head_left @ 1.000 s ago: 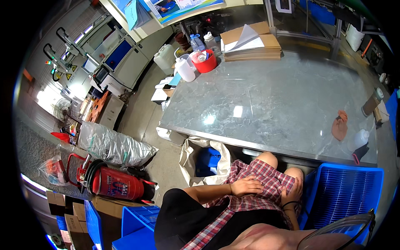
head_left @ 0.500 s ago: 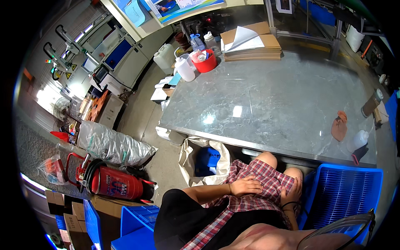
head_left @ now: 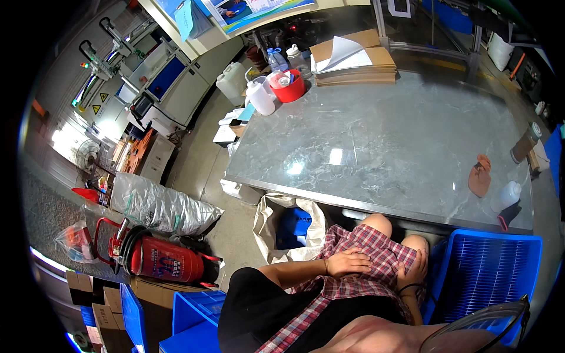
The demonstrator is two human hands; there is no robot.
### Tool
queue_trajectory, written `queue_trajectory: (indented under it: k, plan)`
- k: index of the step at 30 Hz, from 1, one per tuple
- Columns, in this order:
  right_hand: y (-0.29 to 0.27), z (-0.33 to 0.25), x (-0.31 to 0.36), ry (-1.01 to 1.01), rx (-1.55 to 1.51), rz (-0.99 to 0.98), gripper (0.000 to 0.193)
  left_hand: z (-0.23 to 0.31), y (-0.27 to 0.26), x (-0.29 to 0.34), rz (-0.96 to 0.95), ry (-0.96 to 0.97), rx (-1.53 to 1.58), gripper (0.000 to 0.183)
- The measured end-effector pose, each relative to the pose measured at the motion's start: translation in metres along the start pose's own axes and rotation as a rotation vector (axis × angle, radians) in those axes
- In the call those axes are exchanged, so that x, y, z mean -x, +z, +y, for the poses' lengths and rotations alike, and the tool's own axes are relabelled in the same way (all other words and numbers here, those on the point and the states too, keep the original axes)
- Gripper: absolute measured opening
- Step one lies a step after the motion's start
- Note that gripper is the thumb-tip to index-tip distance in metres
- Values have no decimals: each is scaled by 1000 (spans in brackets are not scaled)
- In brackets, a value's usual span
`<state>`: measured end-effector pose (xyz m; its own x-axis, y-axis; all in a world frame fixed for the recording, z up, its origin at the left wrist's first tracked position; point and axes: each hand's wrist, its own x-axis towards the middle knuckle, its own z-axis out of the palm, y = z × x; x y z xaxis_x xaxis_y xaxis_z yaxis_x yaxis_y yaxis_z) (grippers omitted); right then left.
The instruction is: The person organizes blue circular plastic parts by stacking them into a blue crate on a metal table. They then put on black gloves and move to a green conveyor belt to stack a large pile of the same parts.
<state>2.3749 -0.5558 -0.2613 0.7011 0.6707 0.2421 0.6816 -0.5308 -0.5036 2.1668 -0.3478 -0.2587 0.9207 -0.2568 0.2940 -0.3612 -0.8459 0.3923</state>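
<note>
My left hand (head_left: pixel 348 263) lies flat on the red checked cloth (head_left: pixel 382 253) over my lap, fingers stretched out and holding nothing. On the other thigh rests my right hand (head_left: pixel 414 270), its fingers spread along the side of the leg near the bare knee, also with nothing in it. Beyond my knees stands a grey marble-patterned table (head_left: pixel 353 141). Neither hand touches it. Near its right end lie an orange-brown cloth or glove (head_left: pixel 479 176), a translucent white bottle (head_left: pixel 507 195) and a brown lidded bottle (head_left: pixel 525 144).
Left of my legs stands a cream sack (head_left: pixel 268 229) with blue stuff inside; right, a blue crate (head_left: pixel 488 276). A red fire extinguisher (head_left: pixel 170 259) is farther left. At the table's back are stacked cardboard (head_left: pixel 356 76), a red tub (head_left: pixel 289 91) and a white squeeze bottle (head_left: pixel 260 99).
My hands have not visibly moved. In the far left background, the machine's moving heads have shifted up and to the right.
</note>
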Motion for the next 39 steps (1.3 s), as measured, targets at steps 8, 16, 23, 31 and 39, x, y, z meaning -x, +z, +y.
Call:
queue_trajectory:
  k: [8,16,23,31,39]
  plan:
    - [-2,-2,0,4,7,-1,71,1,-2,0,-14,-7,-9,54]
    - [-1,-2,-1,-5,-10,2,71,1,-1,0,-15,-10,-15,53]
    - [0,-2,0,29,-5,-9,73,2,-5,-3,-17,6,-36,50]
    - [0,-2,-1,10,-23,6,71,2,-4,-2,-2,6,-30,49]
    - [0,-1,0,12,-27,-5,71,1,-3,-2,-16,4,-52,49]
